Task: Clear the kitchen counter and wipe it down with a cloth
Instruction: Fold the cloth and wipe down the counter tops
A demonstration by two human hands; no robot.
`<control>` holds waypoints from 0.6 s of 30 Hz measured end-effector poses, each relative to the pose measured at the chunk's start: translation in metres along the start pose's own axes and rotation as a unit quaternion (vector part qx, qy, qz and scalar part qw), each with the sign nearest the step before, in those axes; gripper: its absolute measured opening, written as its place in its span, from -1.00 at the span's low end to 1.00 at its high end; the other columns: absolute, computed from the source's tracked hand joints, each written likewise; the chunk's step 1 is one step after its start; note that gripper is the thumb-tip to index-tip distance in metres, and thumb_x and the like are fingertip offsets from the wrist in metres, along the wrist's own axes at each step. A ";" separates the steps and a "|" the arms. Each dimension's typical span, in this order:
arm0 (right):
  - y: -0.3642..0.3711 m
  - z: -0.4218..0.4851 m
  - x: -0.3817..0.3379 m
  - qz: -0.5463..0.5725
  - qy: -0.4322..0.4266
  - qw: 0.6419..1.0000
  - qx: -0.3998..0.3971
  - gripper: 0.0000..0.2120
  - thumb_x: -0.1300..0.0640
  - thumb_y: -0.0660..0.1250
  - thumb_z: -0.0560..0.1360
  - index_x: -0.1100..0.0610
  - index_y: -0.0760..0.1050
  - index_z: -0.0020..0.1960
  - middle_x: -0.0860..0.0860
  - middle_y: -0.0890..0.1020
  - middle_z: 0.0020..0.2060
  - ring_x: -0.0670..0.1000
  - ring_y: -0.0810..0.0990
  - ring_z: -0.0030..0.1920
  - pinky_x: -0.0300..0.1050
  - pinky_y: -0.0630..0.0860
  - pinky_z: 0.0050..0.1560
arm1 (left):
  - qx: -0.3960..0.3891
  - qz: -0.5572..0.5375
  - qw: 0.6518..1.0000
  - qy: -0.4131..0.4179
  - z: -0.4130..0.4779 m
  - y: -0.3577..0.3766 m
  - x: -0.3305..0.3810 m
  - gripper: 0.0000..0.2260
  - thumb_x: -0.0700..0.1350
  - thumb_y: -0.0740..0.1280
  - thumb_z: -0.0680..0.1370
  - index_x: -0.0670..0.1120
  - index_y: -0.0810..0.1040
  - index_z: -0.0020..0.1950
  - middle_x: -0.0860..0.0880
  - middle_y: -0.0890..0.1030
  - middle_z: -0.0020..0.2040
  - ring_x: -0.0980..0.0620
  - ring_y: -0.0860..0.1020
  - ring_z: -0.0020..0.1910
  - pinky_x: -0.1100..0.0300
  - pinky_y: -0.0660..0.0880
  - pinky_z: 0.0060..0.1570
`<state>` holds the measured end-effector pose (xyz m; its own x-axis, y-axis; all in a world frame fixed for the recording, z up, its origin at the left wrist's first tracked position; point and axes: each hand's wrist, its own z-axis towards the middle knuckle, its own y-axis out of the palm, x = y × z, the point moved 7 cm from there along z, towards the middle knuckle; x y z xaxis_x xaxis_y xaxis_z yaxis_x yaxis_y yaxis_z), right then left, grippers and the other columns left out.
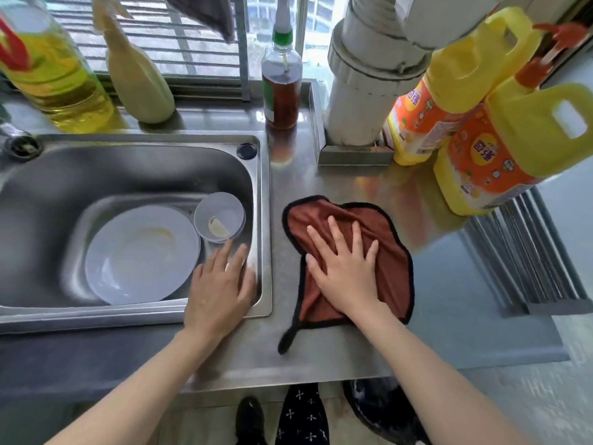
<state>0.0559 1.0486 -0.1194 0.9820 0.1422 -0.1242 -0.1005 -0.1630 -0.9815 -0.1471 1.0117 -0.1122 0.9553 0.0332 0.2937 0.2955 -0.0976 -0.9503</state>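
A brown cloth [390, 252] with a black edge lies spread on the steel counter [449, 284], right of the sink. My right hand [345, 264] presses flat on the cloth, fingers spread. My left hand [219, 284] rests flat on the sink's [128, 168] right front corner, holding nothing. Inside the sink lie a white plate [141, 255] and a small white bowl [219, 216].
Two yellow detergent jugs [500, 146] stand at the counter's back right beside a white pipe [362, 91]. A dark sauce bottle [281, 88], a pale spray bottle [138, 78] and an oil bottle [54, 69] line the back ledge. A ribbed drain rack [526, 252] borders the right.
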 end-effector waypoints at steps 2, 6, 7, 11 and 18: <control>-0.006 0.032 0.003 0.016 0.072 0.997 0.014 -0.49 -0.22 -0.16 0.56 -0.23 -0.11 0.49 -0.04 -0.06 0.53 0.22 -0.15 0.50 0.38 -0.12 0.38 | 0.001 0.005 1.000 -0.011 -0.001 0.003 0.000 -0.49 0.13 -0.05 0.52 -0.03 0.37 0.37 -0.07 0.43 0.37 -0.06 0.38 0.34 0.02 0.29 0.26; -0.008 0.060 -0.030 0.021 0.021 1.000 0.007 -0.50 -0.14 -0.11 0.59 -0.15 -0.08 0.51 -0.04 -0.05 0.53 0.21 -0.15 0.51 0.30 -0.14 0.41 | 0.004 -0.001 1.000 -0.018 -0.001 0.001 0.000 -0.56 0.08 0.02 0.53 -0.04 0.43 0.31 -0.08 0.50 0.30 -0.07 0.45 0.26 0.04 0.36 0.18; -0.005 0.057 -0.040 0.016 -0.045 0.999 -0.002 -0.50 -0.15 -0.11 0.58 -0.15 -0.05 0.50 -0.05 -0.01 0.53 0.21 -0.12 0.51 0.30 -0.13 0.41 | 0.005 -0.003 1.000 -0.019 0.000 0.001 -0.001 -0.57 0.07 0.03 0.53 -0.04 0.43 0.31 -0.08 0.50 0.29 -0.08 0.45 0.25 0.04 0.37 0.17; -0.004 0.041 -0.027 -0.016 -0.211 0.977 -0.007 -0.49 -0.19 -0.06 0.54 -0.15 0.13 0.47 -0.08 0.17 0.49 0.16 0.07 0.50 0.32 0.05 0.38 | 0.002 -0.016 0.999 -0.035 0.000 0.001 -0.002 -0.57 0.07 0.01 0.53 -0.03 0.43 0.31 -0.09 0.50 0.29 -0.09 0.46 0.24 0.02 0.39 0.16; -0.010 0.059 0.009 0.022 0.058 0.998 0.024 -0.51 -0.09 -0.04 0.60 -0.08 0.03 0.51 0.00 0.04 0.53 0.19 -0.04 0.51 0.25 -0.06 0.44 | 0.023 -0.020 0.999 -0.032 -0.001 -0.002 -0.001 -0.62 0.02 0.09 0.52 -0.08 0.48 0.25 -0.11 0.54 0.23 -0.11 0.50 0.18 0.03 0.44 0.09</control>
<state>0.0566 1.1088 -0.1192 0.9880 0.0216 -0.1531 -0.1495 -0.1203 -0.9814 -0.1486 1.0107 -0.1102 0.9401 0.0992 0.3260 0.3319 -0.0493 -0.9420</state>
